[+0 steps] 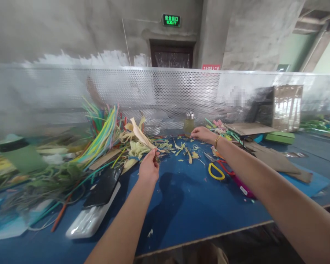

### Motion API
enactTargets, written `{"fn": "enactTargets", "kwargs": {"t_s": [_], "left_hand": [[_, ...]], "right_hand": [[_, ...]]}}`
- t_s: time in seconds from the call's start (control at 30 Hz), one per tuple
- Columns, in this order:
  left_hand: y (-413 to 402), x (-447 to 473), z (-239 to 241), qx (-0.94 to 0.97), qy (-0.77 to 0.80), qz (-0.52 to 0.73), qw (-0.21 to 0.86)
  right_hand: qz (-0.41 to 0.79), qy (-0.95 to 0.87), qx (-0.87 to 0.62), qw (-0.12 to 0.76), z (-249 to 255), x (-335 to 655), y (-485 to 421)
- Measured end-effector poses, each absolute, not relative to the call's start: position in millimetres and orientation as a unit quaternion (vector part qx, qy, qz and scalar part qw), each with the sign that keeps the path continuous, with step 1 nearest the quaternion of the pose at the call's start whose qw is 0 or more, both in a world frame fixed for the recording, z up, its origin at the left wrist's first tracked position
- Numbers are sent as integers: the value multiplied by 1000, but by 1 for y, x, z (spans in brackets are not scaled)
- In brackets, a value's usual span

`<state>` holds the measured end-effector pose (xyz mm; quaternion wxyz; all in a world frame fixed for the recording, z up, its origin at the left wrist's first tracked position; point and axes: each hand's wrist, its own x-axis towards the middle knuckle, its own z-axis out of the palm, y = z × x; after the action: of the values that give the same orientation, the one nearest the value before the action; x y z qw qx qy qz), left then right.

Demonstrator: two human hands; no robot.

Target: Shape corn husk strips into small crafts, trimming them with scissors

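My left hand (149, 167) is closed around the lower end of a pale, dried husk strip (139, 134) that sticks up and to the left above the blue table (187, 205). My right hand (202, 134), with a gold bracelet on the wrist, reaches far across the table. Its fingers rest among small yellow-green scraps (184, 147) just in front of a small glass jar (189, 124) with a metal lid. I cannot make out whether those fingers pinch anything.
A bundle of coloured straws (104, 135) and plant cuttings lies at the left. A black phone (103, 187) rests on a white tray (89, 219). Yellow-handled scissors (215, 170) lie right of centre. Cardboard pieces (275, 156), a green box (279, 137) and a perforated metal screen (165, 95) lie beyond.
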<state>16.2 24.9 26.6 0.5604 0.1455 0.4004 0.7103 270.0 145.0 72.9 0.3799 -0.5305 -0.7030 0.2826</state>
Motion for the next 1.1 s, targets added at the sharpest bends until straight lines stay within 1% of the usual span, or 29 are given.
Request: {"fn": "enactTargets", "kwargs": {"t_s": [0.03, 0.1, 0.13, 0.2, 0.27, 0.3, 0.47, 0.63, 0.7, 0.8, 0.87, 0.97, 1.0, 1.03, 1.1], "left_hand": [[25, 16, 27, 143, 397, 712, 561], [25, 15, 26, 140, 389, 718, 559], [25, 15, 25, 139, 386, 722, 557], [27, 14, 24, 138, 382, 728, 552], [28, 13, 23, 137, 382, 732, 548], [28, 13, 23, 136, 383, 733, 545], [28, 11, 24, 127, 390, 741, 532], [29, 7, 25, 116, 385, 751, 524], [29, 6, 25, 115, 383, 752, 524], [31, 3, 26, 112, 380, 754, 524], [31, 1, 25, 111, 373, 755, 528], [32, -1, 25, 126, 347, 749, 550], [32, -1, 25, 142, 333, 745, 560], [32, 0, 25, 163, 316, 740, 571], [31, 1, 26, 218, 282, 722, 593]], "right_hand": [[306, -694, -526, 385, 72, 271, 142], [293, -699, -554, 344, 69, 274, 138], [250, -708, -585, 307, 68, 274, 137], [116, -721, -641, 236, 65, 272, 136], [8, -734, -649, 201, 59, 262, 138], [-13, -747, -634, 198, 55, 253, 139], [5, -825, -541, 162, 30, 193, 151], [-62, -850, -504, 138, 8, 155, 164], [-61, -853, -500, 137, 6, 151, 169], [16, -852, -496, 166, 15, 158, 173], [126, -841, -484, 208, 30, 170, 173], [337, -785, -432, 288, 61, 195, 165], [398, -764, -408, 302, 70, 204, 159], [447, -747, -379, 312, 79, 212, 153], [509, -724, -339, 321, 92, 223, 136]]}}
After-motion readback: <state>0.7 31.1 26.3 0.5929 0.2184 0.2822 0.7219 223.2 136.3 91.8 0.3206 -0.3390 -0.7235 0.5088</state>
